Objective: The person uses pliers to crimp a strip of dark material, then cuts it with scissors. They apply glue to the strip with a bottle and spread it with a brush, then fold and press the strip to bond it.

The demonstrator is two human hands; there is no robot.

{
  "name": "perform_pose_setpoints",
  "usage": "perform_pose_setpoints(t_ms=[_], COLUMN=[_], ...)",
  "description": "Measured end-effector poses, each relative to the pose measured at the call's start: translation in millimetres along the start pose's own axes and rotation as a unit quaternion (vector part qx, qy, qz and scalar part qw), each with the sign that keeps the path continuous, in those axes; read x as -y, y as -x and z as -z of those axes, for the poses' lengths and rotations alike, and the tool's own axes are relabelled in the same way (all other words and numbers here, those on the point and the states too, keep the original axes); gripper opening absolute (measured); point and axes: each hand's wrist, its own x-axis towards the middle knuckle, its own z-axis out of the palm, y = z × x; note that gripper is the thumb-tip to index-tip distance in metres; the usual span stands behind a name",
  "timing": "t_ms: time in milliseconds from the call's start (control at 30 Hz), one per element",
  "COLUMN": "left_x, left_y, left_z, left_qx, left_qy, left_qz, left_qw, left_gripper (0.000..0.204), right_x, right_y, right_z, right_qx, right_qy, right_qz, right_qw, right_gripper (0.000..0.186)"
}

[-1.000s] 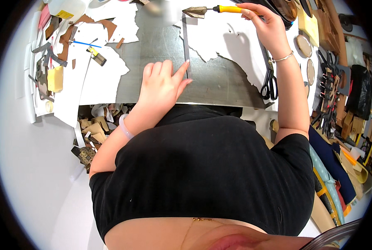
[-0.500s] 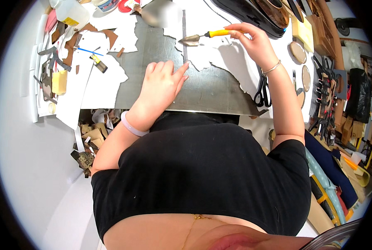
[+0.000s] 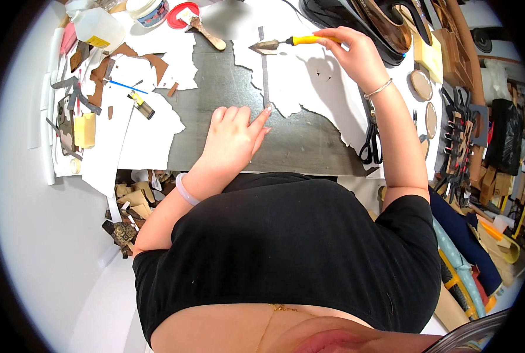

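My right hand (image 3: 356,54) is closed round the yellow handle of a small pointed trowel (image 3: 266,47). Its metal blade crosses over the upper part of a narrow dark grey strip (image 3: 266,76); whether it touches cannot be told. The strip runs away from me over torn white paper (image 3: 297,76). At the strip's near end, my left hand (image 3: 232,132) rests palm down on the grey work surface (image 3: 215,82). Its index finger reaches out to the strip's end, and the other fingers are loosely bent with nothing visible in them.
Black scissors (image 3: 370,141) lie beside my right forearm. A large glossy black-and-brown object (image 3: 380,29) stands at the far right, near a yellow block (image 3: 428,56). At far left are a brush (image 3: 208,32), an open tub (image 3: 147,12), a clear jug (image 3: 100,29) and brown scraps (image 3: 156,66).
The trowel has moved farther along the strip, away from my left hand. My left finger stays at the strip's near end. The whole view has tipped, showing more of the far table.
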Motion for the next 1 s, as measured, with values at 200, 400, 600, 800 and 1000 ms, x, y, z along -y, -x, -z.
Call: perform_pose_setpoints(t_ms=[200,400,600,800,1000], left_x=[2,3,-5,-2,-13], left_y=[2,2,24,41,26], left_z=[0,3,14,11,8], left_qx=[0.013,0.015,-0.01,-0.096,-0.129], left_qy=[0.006,0.024,0.048,0.085,0.069], left_qz=[0.005,-0.001,-0.039,-0.026,0.037], left_qw=[1.0,1.0,0.998,0.991,0.988], left_gripper=[0.039,0.038,0.032,0.026,0.043], right_x=[-8,-8,14,88,133], right_y=[-18,-40,-46,-115,-194], right_z=[-12,-18,23,70,47], right_qx=[-0.031,-0.077,-0.179,-0.254,-0.079], right_qy=[0.008,0.01,-0.047,0.032,0.26], right_qz=[0.0,0.009,-0.005,0.157,0.091], right_qw=[1.0,0.997,0.983,0.954,0.958], right_gripper=[0.024,0.022,0.018,0.024,0.024])
